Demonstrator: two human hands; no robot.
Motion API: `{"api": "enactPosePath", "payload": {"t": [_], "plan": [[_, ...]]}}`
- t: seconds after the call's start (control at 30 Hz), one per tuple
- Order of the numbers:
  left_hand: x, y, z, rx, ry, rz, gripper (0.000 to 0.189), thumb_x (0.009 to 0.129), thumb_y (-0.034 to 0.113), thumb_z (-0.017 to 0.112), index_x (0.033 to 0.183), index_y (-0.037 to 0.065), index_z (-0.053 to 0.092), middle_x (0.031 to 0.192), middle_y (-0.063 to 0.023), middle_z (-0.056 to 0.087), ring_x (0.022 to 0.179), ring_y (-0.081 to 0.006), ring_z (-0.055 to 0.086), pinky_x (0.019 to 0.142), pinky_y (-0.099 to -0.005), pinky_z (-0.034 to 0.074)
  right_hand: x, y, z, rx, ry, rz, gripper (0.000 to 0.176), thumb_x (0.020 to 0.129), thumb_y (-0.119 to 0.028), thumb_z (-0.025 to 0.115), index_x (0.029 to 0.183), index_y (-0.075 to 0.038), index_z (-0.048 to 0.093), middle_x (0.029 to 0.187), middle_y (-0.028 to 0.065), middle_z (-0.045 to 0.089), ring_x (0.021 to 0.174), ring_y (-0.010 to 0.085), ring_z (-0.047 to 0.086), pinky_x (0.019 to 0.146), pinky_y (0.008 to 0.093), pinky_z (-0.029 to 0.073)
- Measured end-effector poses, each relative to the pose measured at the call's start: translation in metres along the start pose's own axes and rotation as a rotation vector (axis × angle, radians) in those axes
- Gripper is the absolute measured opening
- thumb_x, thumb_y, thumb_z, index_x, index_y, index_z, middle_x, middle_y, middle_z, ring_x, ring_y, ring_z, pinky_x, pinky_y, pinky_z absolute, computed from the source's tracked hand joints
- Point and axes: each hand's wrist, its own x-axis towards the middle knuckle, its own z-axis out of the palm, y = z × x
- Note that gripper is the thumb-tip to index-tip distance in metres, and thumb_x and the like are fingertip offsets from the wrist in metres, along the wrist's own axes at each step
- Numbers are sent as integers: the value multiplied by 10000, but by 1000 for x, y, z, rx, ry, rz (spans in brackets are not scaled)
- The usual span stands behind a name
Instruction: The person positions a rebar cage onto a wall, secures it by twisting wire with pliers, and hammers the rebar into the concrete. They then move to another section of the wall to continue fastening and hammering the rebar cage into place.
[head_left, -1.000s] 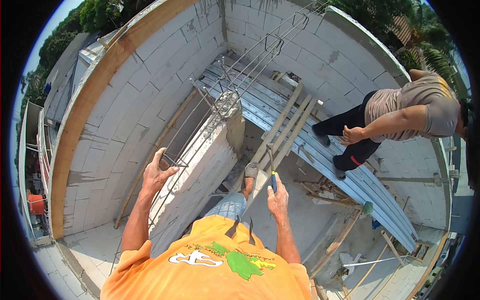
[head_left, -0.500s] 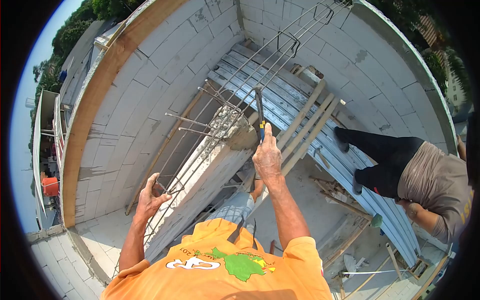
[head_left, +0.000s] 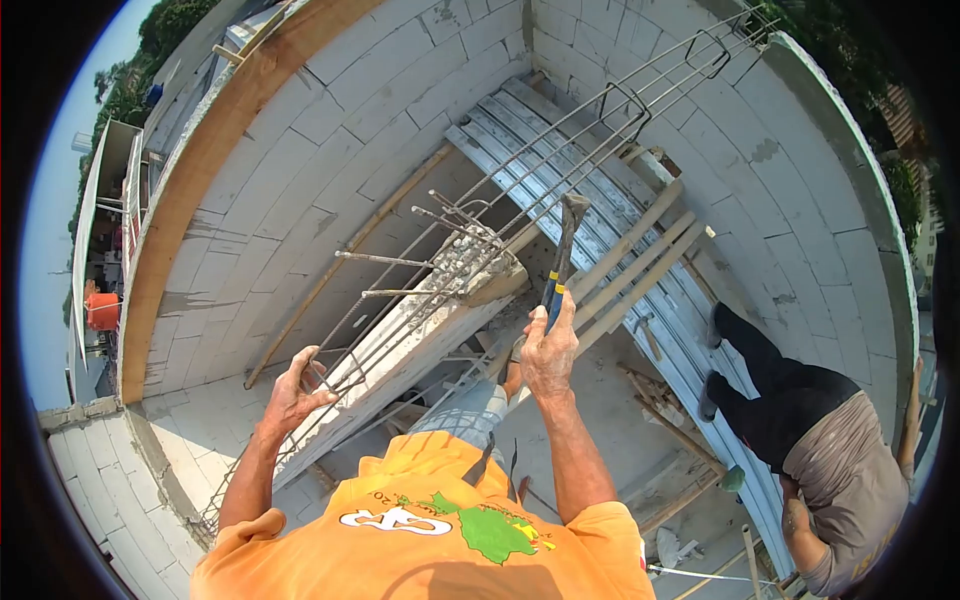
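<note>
My left hand (head_left: 294, 388) grips a bent wire stirrup (head_left: 348, 372) that sits around the long rebar rods, above the concrete beam (head_left: 385, 378). The fingers curl over the stirrup's left side. My right hand (head_left: 550, 350) is closed around the blue and yellow handles of a pair of steel pincers (head_left: 563, 245). Their head points up and away from me, overlapping the rods (head_left: 530, 192) in this view. Between my hands, short rebar ends (head_left: 385, 258) stick out of the beam's rough broken end. Farther along the rods hang other stirrups (head_left: 622, 108).
Pale block walls (head_left: 400, 90) enclose the space, with a wooden board (head_left: 160, 250) along the left wall's top. Below lie metal decking sheets (head_left: 600, 215) and several wooden poles (head_left: 640, 262). Another person (head_left: 840, 460) stands on the decking at right.
The view has shifted, so the beam and rods sit lower and farther right. My right hand has tilted the pincers to the right and lower. My left hand stays at the stirrup.
</note>
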Motion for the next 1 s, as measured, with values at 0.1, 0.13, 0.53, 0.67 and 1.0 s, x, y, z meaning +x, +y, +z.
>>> {"api": "enactPosePath", "payload": {"t": [0.1,0.13,0.53,0.67,1.0], "plan": [[-1,-6,2,-3,1,3,1002,592,586,813,1350,55,428,1002,-108,624,783,-200,562,714,-358,500,0,23,14,-213,-176,-14,472,868,-1,529,1318,43,392,1098,283,598,968,411,631,806,456,526],[1,-7,3,-4,4,14,1001,591,590,810,1345,51,432,1004,-110,624,794,-202,564,716,-360,502,-1,27,12,-384,-346,-14,513,851,-24,550,1326,68,380,1059,283,594,919,426,637,774,468,535],[2,-5,1,89,9,35,1010,593,658,761,1329,48,434,1062,-159,619,929,-306,599,831,-459,501,16,18,2,-338,-349,13,588,820,-37,578,1358,47,357,1040,261,587,866,419,622,757,486,512],[-1,-6,3,91,-6,16,1016,592,659,761,1333,48,430,1077,-156,617,995,-318,586,862,-474,484,21,18,-12,-338,-494,110,572,816,-32,572,1343,68,373,1147,290,568,951,438,601,843,478,493],[2,-13,7,-24,4,77,953,614,482,839,1345,36,422,1118,-163,602,1002,-302,581,908,-424,453,-28,59,-60,-211,-205,107,393,899,-54,515,1281,19,460,834,221,612,715,337,629,665,405,481]]}}
